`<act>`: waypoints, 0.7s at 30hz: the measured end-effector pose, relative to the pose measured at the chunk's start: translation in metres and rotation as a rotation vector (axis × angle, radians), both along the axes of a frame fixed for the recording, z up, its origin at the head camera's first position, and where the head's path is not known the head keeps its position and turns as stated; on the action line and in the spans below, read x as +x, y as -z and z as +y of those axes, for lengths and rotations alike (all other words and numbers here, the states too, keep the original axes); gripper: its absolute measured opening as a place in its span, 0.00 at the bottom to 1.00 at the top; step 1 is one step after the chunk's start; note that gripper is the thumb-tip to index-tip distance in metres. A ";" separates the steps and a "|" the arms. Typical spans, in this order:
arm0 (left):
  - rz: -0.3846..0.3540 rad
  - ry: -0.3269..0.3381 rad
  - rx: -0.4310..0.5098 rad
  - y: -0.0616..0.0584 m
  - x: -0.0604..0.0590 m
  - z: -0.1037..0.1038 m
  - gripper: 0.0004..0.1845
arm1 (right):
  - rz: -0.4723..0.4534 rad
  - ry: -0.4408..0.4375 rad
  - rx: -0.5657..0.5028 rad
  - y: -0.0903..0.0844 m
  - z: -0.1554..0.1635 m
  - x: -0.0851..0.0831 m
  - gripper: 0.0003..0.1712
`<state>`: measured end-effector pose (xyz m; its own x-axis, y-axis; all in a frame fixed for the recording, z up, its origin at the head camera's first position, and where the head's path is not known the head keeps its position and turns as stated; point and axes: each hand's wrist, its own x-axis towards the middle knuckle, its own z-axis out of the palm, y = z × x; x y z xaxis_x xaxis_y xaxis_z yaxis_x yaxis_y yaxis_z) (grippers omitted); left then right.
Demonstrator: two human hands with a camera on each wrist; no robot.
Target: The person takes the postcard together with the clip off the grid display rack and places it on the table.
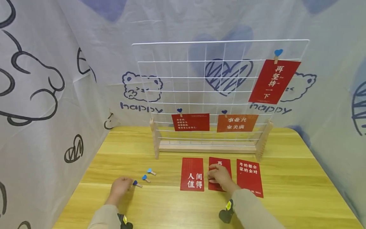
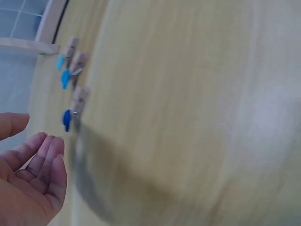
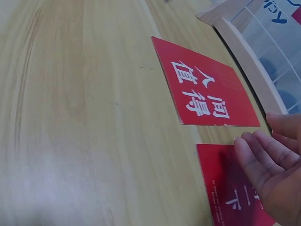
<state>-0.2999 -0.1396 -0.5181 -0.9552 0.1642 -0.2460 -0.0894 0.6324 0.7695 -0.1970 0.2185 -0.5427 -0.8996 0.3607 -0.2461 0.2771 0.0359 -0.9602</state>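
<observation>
My left hand [image 1: 120, 187] is beside the nearest of three small wooden clothespins, the one with a dark blue heart [image 1: 135, 183]. In the left wrist view its thumb and fingers stand apart with nothing between them. A mid-blue heart clothespin [image 1: 145, 177] and a light blue heart clothespin [image 1: 150, 171] lie just beyond. My right hand [image 1: 219, 176] is over the middle red card [image 1: 226, 162], covering much of its lettering. Its thumb is apart from the loosely bent fingers in the right wrist view. Red cards lie on either side, the left card [image 1: 192, 168] and the right card [image 1: 249, 179].
Behind the cards stands a white wire grid rack [image 1: 197, 77] on a wooden base [image 1: 207, 148]. Clothespins hold a tall red card [image 1: 273, 82] at upper right, a small red card [image 1: 190, 122] and an orange card [image 1: 237, 123] lower down. A patterned curtain [image 1: 94, 105] surrounds the table [image 1: 160, 206].
</observation>
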 end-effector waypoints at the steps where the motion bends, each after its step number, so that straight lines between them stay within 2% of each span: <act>1: 0.001 0.009 0.004 -0.003 0.000 0.001 0.19 | 0.004 -0.002 -0.003 -0.001 0.001 0.001 0.17; 10: -0.049 0.087 0.160 -0.028 0.000 0.017 0.25 | 0.050 -0.007 0.012 -0.023 0.012 0.005 0.19; 21: -0.016 0.205 0.210 -0.052 -0.009 0.050 0.24 | 0.094 -0.003 -0.007 -0.051 0.027 0.008 0.21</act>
<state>-0.3086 -0.0895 -0.4657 -0.8931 0.4022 -0.2014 0.0101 0.4655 0.8850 -0.1892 0.2456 -0.4914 -0.9201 0.3561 -0.1631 0.1857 0.0299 -0.9821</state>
